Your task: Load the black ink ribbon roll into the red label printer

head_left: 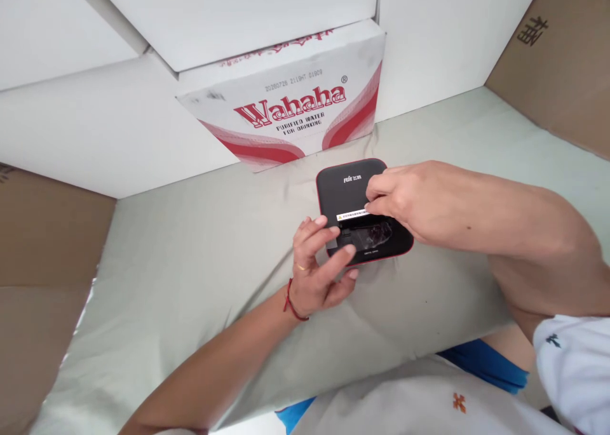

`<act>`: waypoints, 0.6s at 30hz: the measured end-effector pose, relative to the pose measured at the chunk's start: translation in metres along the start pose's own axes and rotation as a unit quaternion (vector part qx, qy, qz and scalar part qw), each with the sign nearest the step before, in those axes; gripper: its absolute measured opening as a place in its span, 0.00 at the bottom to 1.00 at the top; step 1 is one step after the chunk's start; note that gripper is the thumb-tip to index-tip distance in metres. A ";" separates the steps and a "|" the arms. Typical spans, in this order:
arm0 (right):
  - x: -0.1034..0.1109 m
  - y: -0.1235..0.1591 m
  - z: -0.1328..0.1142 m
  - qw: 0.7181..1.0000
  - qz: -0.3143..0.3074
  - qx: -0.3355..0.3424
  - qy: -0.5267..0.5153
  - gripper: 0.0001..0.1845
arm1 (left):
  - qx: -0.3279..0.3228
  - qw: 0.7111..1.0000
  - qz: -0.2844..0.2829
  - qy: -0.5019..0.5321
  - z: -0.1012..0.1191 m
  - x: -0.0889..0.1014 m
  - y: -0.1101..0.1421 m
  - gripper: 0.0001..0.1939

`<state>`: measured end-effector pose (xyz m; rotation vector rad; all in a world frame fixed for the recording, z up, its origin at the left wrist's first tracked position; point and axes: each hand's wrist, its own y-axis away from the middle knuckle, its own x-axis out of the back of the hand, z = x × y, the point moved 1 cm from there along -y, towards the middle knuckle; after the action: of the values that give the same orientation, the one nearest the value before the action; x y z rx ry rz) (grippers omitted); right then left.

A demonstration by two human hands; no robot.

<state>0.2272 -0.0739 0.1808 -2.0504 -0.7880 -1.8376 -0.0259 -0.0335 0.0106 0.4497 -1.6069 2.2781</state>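
Note:
A flat black case [333, 194] with rounded corners and a thin red edge lies on the cloth-covered table. It carries white lettering, a white label [351, 216] with a yellow warning mark, and a dark recess [366, 235] with something shiny and clear-looking inside. My left hand [321, 263] rests at the case's lower left corner, fingers spread, some tips touching it beside the recess. My right hand [403, 194] reaches over the case's right side, its thumb and fingers pinched together at the label's right end. Whatever is between those fingertips is hidden.
Behind the case stands a white and red Wahaha water carton [295, 111], among plain white boxes [429, 41]. Brown cardboard panels [567, 60] border the table at right and left. A pale green cloth [190, 244] with creases covers the tabletop.

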 end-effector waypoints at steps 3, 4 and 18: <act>0.003 -0.004 -0.003 0.999 -0.033 -0.024 0.009 0.20 | 0.070 0.996 -0.013 0.053 -0.005 0.006 -0.006 0.33; 0.003 -0.004 -0.002 0.999 -0.042 -0.029 0.009 0.20 | 0.102 0.992 -0.028 0.073 -0.006 0.009 -0.009 0.32; 0.000 0.008 -0.010 0.998 -0.019 0.035 -0.039 0.16 | 0.264 0.930 -0.018 0.254 -0.021 0.009 -0.021 0.29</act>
<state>0.2229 -0.0861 0.1831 -2.0881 -0.9043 -1.7323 -0.0267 -0.0063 0.0260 -0.0124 -0.7286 2.5060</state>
